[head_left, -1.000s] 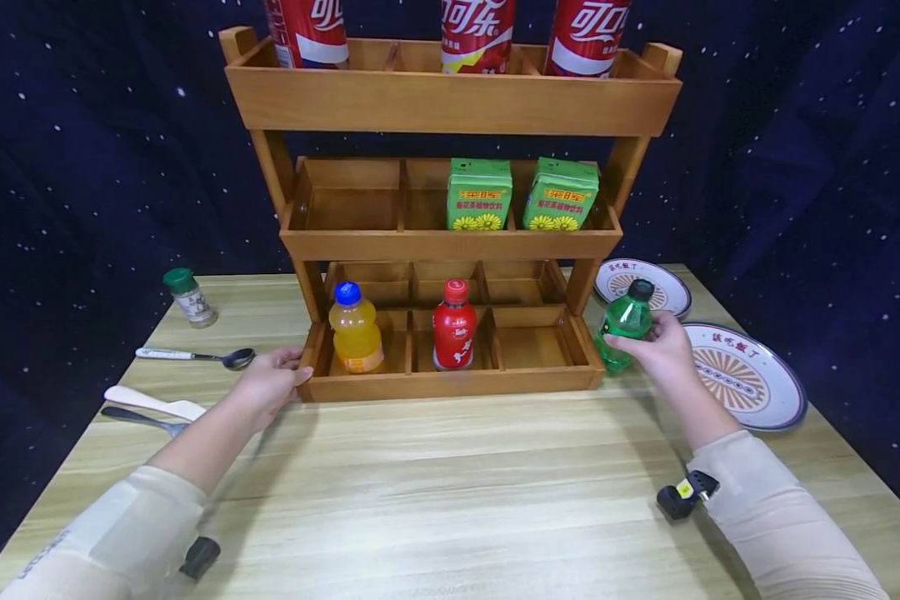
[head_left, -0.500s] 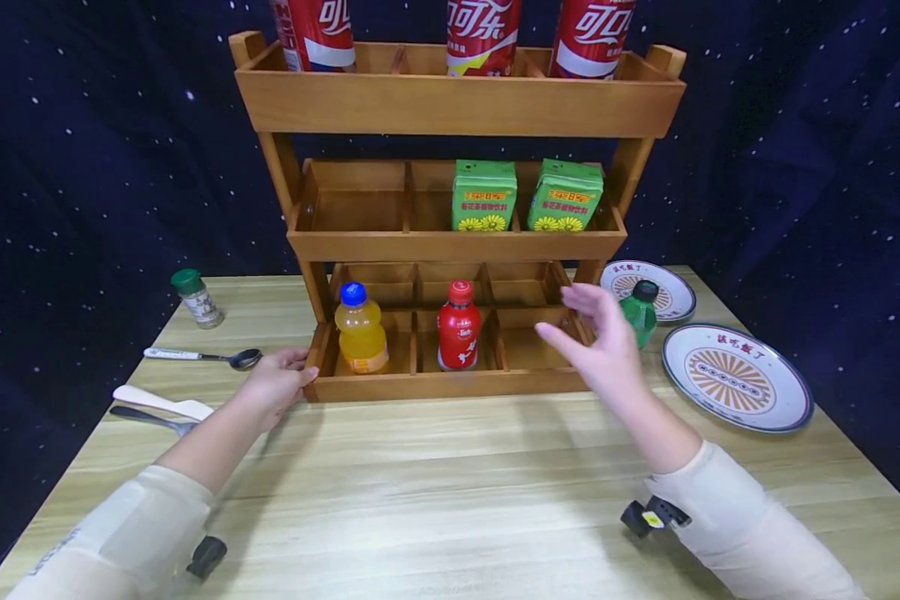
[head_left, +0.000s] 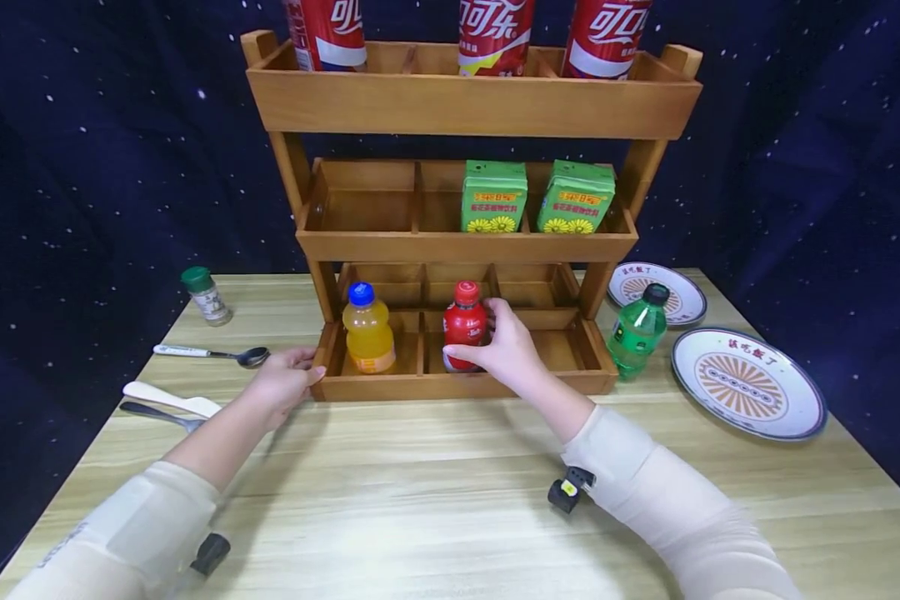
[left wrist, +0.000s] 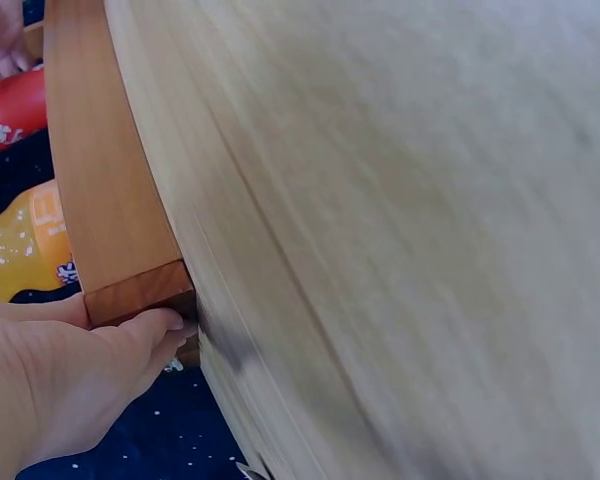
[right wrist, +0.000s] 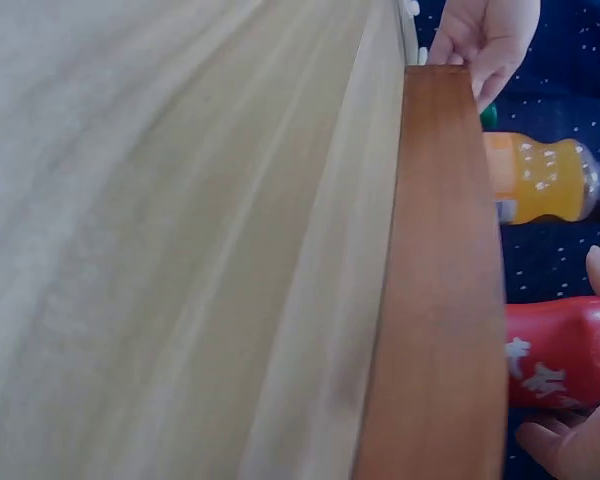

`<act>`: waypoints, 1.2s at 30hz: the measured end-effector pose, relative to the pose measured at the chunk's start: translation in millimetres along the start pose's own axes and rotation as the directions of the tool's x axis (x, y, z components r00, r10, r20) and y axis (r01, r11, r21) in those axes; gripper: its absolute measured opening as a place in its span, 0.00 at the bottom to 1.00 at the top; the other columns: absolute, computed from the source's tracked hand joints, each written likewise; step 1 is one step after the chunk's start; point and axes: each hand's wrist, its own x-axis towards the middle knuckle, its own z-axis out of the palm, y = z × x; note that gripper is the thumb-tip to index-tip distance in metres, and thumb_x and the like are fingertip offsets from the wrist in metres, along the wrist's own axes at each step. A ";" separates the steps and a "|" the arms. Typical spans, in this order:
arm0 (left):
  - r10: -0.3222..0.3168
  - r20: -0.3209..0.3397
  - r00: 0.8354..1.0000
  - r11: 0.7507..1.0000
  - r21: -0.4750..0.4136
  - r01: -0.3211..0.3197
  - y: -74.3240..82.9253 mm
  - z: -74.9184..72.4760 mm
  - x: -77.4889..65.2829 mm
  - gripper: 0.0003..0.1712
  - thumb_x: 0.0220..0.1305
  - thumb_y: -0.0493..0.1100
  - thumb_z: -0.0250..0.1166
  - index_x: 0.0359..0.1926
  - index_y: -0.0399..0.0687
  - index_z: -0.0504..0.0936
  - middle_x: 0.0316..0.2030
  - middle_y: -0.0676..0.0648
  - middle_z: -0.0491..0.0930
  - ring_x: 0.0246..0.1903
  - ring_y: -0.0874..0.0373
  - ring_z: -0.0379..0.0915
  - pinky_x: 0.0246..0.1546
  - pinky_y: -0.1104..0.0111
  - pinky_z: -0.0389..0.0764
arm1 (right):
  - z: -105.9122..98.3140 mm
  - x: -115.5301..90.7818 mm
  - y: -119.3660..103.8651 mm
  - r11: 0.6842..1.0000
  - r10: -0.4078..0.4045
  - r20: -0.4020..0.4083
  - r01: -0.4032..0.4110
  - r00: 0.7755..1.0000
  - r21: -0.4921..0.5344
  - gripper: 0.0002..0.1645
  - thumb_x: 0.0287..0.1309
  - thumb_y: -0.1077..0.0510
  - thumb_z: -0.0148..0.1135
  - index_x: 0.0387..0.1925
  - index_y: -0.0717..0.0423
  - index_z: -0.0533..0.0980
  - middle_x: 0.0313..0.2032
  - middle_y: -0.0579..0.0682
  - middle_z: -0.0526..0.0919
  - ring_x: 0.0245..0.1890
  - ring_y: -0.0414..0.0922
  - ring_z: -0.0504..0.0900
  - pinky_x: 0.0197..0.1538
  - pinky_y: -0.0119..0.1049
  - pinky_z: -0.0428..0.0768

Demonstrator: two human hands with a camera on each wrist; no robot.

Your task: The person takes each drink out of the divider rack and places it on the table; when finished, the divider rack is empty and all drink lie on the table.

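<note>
My left hand (head_left: 281, 383) grips the lower left front corner of a three-tier wooden rack (head_left: 465, 386), thumb and fingers on either side of the wood, as the left wrist view shows. My right hand (head_left: 506, 350) is at a small red bottle (head_left: 465, 321) standing in the bottom tier's middle compartment. Its thumb and fingers reach around the bottle, and in the right wrist view slight gaps show between them and the red surface. An orange drink bottle (head_left: 369, 333) with a blue cap stands in the left compartment. To the rack's right, a green bottle (head_left: 637, 333) stands on the table.
Green drink cartons (head_left: 495, 200) sit on the middle tier, red cans (head_left: 495, 37) on the top. Two patterned plates (head_left: 750, 383) lie at the right. At the left are a green-capped shaker (head_left: 206, 296), a spoon (head_left: 213, 354) and other utensils (head_left: 168, 400).
The right hand let go of the green bottle beside the rack and moved left to the red bottle. The left hand stays on the rack's corner; the head view shifted slightly.
</note>
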 end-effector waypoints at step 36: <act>-0.003 0.027 1.000 1.000 -0.022 0.003 1.3 0.5 1.3 0.35 0.65 0.34 0.50 0.67 0.35 0.42 0.66 0.33 0.42 0.63 0.42 0.44 0.60 0.53 0.54 | -178.6 -111.5 59.6 0.976 0.214 -0.194 -0.219 0.957 -0.008 0.40 0.41 0.63 0.70 0.53 0.68 0.57 0.48 0.61 0.70 0.45 0.46 0.71 0.41 0.21 0.73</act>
